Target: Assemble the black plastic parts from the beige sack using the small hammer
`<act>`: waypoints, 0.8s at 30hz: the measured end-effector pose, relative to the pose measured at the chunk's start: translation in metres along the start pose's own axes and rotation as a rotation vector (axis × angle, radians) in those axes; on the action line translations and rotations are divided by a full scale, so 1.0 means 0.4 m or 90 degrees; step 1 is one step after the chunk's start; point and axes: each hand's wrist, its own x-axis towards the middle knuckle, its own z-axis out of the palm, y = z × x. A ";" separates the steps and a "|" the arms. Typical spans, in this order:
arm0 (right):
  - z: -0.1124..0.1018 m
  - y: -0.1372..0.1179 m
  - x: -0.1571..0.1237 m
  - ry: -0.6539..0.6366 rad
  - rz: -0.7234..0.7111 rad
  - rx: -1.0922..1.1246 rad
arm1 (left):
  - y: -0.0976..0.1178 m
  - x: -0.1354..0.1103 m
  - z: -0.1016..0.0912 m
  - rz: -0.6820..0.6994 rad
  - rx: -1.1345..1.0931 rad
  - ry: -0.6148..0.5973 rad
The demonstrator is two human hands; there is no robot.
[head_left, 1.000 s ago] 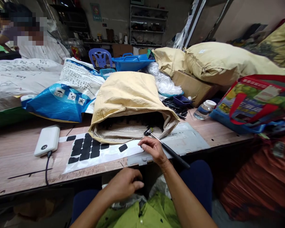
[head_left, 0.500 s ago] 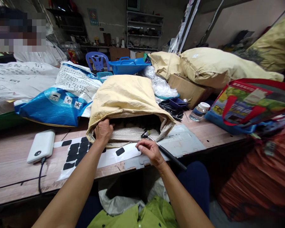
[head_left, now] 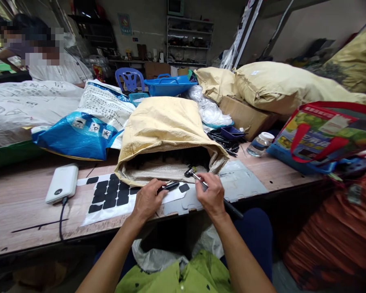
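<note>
My left hand (head_left: 148,199) is closed on a slim black rod-like piece (head_left: 171,186), just in front of the bag's mouth. My right hand (head_left: 211,194) has its fingers wrapped around the metal shaft of a small hammer (head_left: 234,211), whose head lies at the lip of the bag and whose black handle points toward me. The beige woven bag (head_left: 161,122) lies with its mouth facing me; dark pieces inside are mostly in shadow. Under my left hand's side is a white sheet with black rounded-square pads (head_left: 110,201).
A white power bank (head_left: 62,183) with a cable lies at left, near a blue-and-white sack (head_left: 76,134). On the right are black pieces (head_left: 227,140), a clear jar (head_left: 260,144) and a red-handled shopping bag (head_left: 326,130). Another person (head_left: 49,61) is at far left.
My left hand has left the bag's opening and moved right and nearer, now with the black piece in it. My right hand has closed around the hammer's shaft. The view has shifted slightly.
</note>
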 end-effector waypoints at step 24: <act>-0.072 -0.061 -0.073 -0.179 -0.070 0.114 | -0.020 0.028 0.038 0.071 -0.006 -0.011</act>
